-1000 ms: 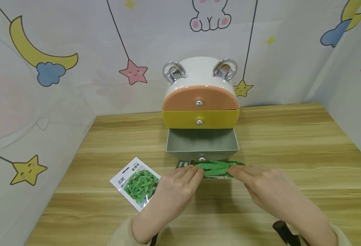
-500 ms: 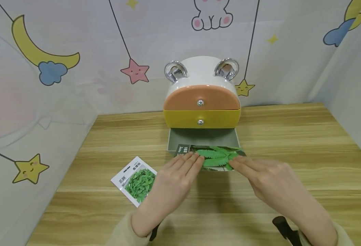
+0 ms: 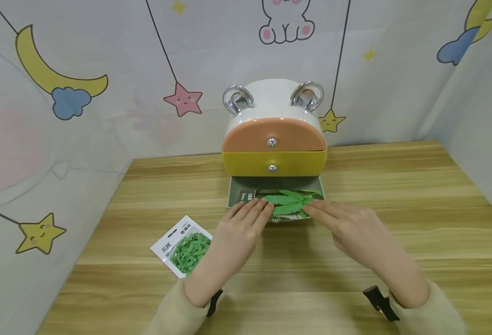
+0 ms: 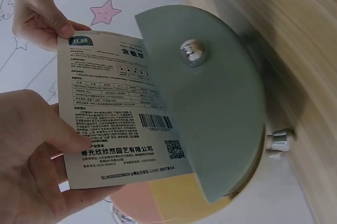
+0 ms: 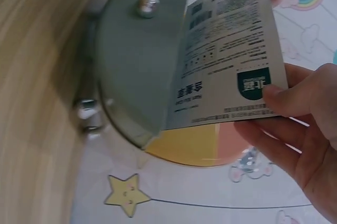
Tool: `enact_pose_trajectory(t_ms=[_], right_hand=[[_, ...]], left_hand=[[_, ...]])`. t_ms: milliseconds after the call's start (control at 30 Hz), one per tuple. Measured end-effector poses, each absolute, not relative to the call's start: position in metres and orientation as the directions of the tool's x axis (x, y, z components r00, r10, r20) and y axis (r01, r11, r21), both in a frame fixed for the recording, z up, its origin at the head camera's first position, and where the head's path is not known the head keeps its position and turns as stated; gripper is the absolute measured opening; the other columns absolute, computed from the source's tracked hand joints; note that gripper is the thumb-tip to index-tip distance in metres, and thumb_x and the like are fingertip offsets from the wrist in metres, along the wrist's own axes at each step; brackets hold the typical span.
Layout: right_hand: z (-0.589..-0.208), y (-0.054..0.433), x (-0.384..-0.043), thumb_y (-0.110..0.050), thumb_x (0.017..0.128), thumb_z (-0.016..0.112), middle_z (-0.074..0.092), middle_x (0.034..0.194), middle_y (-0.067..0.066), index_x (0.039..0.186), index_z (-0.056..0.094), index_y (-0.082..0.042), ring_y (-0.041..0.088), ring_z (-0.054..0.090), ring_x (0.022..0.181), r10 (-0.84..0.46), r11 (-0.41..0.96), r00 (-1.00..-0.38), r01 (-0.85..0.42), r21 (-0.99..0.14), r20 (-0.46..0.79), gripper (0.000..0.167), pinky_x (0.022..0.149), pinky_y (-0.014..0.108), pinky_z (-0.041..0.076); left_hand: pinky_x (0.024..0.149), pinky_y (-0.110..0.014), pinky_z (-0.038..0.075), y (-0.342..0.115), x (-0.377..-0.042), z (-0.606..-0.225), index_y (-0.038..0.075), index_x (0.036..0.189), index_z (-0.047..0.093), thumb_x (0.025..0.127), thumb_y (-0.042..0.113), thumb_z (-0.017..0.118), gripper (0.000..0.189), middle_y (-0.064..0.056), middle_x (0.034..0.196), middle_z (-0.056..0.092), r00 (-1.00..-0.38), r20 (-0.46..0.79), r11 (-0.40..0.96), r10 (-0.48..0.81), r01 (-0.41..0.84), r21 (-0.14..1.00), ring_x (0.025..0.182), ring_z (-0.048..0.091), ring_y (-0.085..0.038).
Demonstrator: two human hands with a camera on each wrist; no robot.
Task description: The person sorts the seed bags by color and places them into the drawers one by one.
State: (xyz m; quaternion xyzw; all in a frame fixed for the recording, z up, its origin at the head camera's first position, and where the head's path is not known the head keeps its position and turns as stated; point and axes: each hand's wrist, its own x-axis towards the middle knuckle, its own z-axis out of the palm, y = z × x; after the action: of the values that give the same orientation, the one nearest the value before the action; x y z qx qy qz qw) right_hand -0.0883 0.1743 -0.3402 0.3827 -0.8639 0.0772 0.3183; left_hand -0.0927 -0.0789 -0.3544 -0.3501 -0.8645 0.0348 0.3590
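A seed packet with a green leaf picture (image 3: 287,204) is pinched at both ends. My left hand (image 3: 238,230) grips one end between thumb and fingers, and my right hand (image 3: 354,228) pinches the other. In the left wrist view the packet's printed back (image 4: 113,113) faces the camera, its far edge past the front of the green bottom drawer (image 4: 216,92). That drawer is pulled out, and the packet tilts over its opening. The drawer belongs to a small rounded cabinet (image 3: 272,100) with an orange drawer (image 3: 250,135) and a yellow drawer (image 3: 246,164), both closed.
A second seed packet (image 3: 189,251), white with a leafy green picture, lies on the wooden table (image 3: 396,209) left of my left forearm, which partly covers it. Behind the cabinet hangs a printed cloth (image 3: 145,56) with stars and moons.
Both hands have moved forward with the packet, from in front of the open green drawer to over its front edge. The drawer and the other packet stay put.
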Motion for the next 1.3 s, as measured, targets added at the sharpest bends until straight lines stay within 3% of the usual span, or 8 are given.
enact_pose_trajectory(t_ms=[167, 367, 600, 833, 1067, 1300], right_hand=[[-0.356, 0.174, -0.103, 0.015, 0.070, 0.056, 0.074, 0.104, 0.008, 0.109, 0.072, -0.007, 0.024, 0.073, 0.084, -0.608, 0.670, -0.463, -0.735, 0.104, 0.645, 0.048, 0.063, 0.034, 0.059], [-0.368, 0.174, -0.115, 0.012, 0.071, 0.064, 0.075, 0.104, 0.008, 0.107, 0.073, -0.007, 0.024, 0.072, 0.084, -0.601, 0.673, -0.475, -0.735, 0.087, 0.643, 0.042, 0.067, 0.035, 0.059], [-0.376, 0.172, -0.129, 0.013, 0.069, 0.064, 0.074, 0.105, 0.008, 0.108, 0.073, -0.007, 0.024, 0.072, 0.080, -0.599, 0.690, -0.511, -0.720, 0.075, 0.616, 0.045, 0.061, 0.032, 0.058], [-0.379, 0.169, -0.137, 0.016, 0.065, 0.065, 0.072, 0.112, 0.009, 0.115, 0.070, -0.007, 0.026, 0.072, 0.087, -0.585, 0.722, -0.590, -0.691, 0.027, 0.556, 0.055, 0.052, 0.027, 0.053], [-0.380, 0.166, -0.145, 0.017, 0.064, 0.061, 0.072, 0.112, 0.009, 0.113, 0.071, -0.007, 0.026, 0.072, 0.089, -0.545, 0.749, -0.629, -0.662, -0.014, 0.554, 0.056, 0.052, 0.027, 0.052], [-0.387, 0.164, -0.152, 0.002, 0.082, 0.065, 0.074, 0.108, 0.008, 0.110, 0.073, -0.008, 0.026, 0.072, 0.092, -0.494, 0.755, -0.643, -0.652, -0.078, 0.586, 0.030, 0.068, 0.038, 0.059]], left_hand=[[0.090, -0.040, 0.056, -0.079, -0.101, -0.364, 0.014, 0.122, 0.066, 0.085, 0.004, 0.069, 0.039, -0.004, 0.118, 0.070, -0.570, 0.554, 0.774, 0.607, 0.583, -0.248, 0.108, 0.068, -0.020], [0.092, -0.046, 0.055, -0.079, -0.111, -0.373, 0.016, 0.124, 0.064, 0.079, 0.000, 0.074, 0.048, -0.007, 0.121, 0.069, -0.642, 0.515, 0.799, 0.568, 0.581, -0.157, 0.112, 0.065, -0.025], [0.090, -0.039, 0.056, -0.078, -0.123, -0.380, 0.016, 0.124, 0.064, 0.076, -0.002, 0.075, 0.053, -0.009, 0.119, 0.069, -0.669, 0.519, 0.818, 0.532, 0.565, -0.109, 0.111, 0.065, -0.028], [0.091, -0.034, 0.056, -0.076, -0.137, -0.383, 0.014, 0.122, 0.066, 0.080, -0.008, 0.062, 0.047, -0.010, 0.115, 0.071, -0.704, 0.495, 0.830, 0.509, 0.553, -0.069, 0.107, 0.067, -0.028], [0.097, -0.037, 0.053, -0.075, -0.145, -0.382, 0.009, 0.120, 0.067, 0.093, 0.008, 0.056, 0.029, -0.011, 0.114, 0.071, -0.742, 0.477, 0.824, 0.471, 0.563, 0.062, 0.109, 0.066, -0.029], [0.097, -0.040, 0.052, -0.073, -0.153, -0.387, 0.006, 0.116, 0.069, 0.097, 0.032, 0.057, 0.034, -0.014, 0.115, 0.070, -0.765, 0.480, 0.824, 0.429, 0.550, 0.140, 0.110, 0.066, -0.031]])
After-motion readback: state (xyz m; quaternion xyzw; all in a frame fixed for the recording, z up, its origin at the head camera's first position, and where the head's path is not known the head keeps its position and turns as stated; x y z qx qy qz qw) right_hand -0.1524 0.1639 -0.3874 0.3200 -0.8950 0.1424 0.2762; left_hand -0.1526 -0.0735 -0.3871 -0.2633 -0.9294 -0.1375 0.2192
